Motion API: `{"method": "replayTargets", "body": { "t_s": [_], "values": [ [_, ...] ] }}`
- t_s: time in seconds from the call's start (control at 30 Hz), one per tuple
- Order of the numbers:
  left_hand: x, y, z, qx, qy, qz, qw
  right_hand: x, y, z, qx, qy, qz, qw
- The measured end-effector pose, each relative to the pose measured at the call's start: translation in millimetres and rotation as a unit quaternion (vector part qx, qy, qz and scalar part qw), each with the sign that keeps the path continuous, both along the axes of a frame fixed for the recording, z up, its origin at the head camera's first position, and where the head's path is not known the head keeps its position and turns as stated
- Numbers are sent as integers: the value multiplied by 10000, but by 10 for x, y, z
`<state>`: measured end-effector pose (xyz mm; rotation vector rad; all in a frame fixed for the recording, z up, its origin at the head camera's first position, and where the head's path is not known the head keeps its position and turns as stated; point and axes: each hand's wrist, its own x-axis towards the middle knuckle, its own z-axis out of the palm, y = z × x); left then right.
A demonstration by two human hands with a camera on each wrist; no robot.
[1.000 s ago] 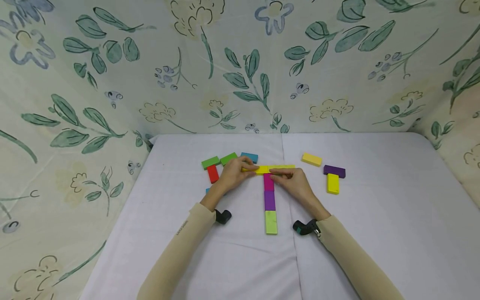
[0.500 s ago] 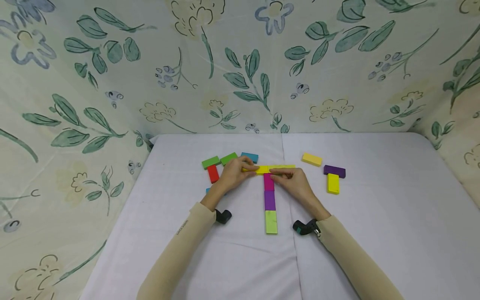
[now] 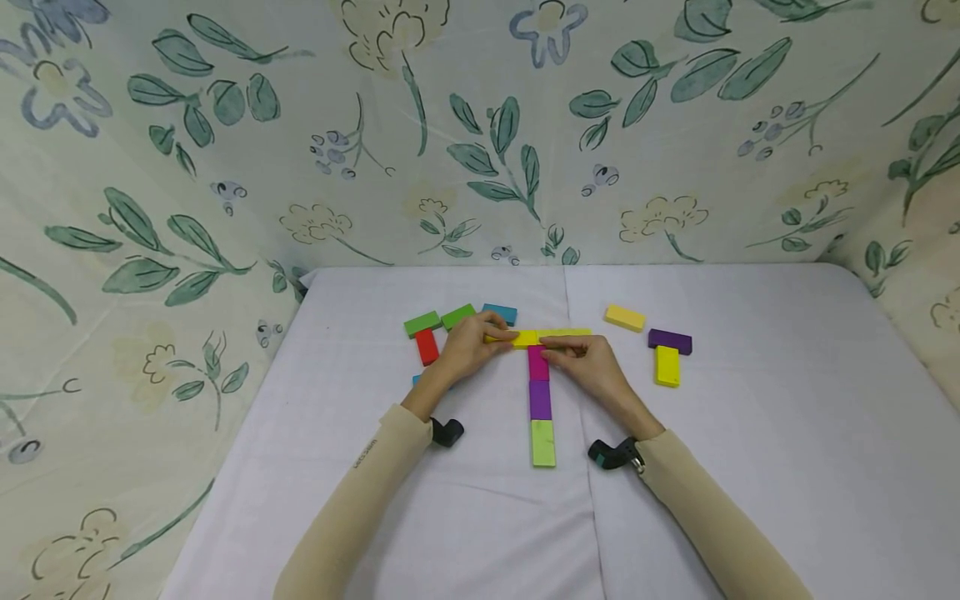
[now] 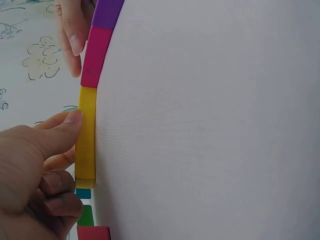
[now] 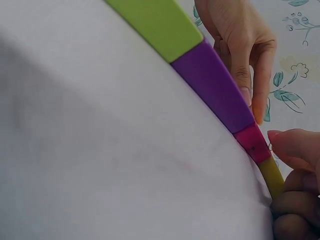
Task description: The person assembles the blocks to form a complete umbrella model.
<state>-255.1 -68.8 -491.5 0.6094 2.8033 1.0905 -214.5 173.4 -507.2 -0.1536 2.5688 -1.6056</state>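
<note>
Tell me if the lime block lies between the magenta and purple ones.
No, the purple block lies between the magenta block and the lime block.

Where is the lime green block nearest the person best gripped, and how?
Take the lime green block probably by the middle of its long sides, from above: it lies flat, both sides are free, and its far end meets the purple block.

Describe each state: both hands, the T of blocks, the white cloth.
Bare left hand: pinching
Bare right hand: partly curled, contact unclear
Yellow oblong block: flat, pinched
Yellow-green oblong block: partly covered
Magenta oblong block: flat
Purple oblong block: flat
Lime oblong block: flat
White cloth: creased
</note>
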Motion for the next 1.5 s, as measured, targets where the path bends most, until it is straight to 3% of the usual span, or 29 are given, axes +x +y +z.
{"method": "replayTargets", "body": {
  "t_s": [0.57, 1.07, 1.5],
  "values": [
    [10, -3, 6, 35, -1, -42, 10000, 75, 53, 12, -120, -118, 220, 9996],
    [18, -8, -8, 32, 19, -27, 10000, 432, 31, 35, -187, -599, 567, 9964],
    [11, -8, -7, 39, 24, -48, 10000, 484, 23, 26, -141, -495, 855, 9950]
  ]
}}
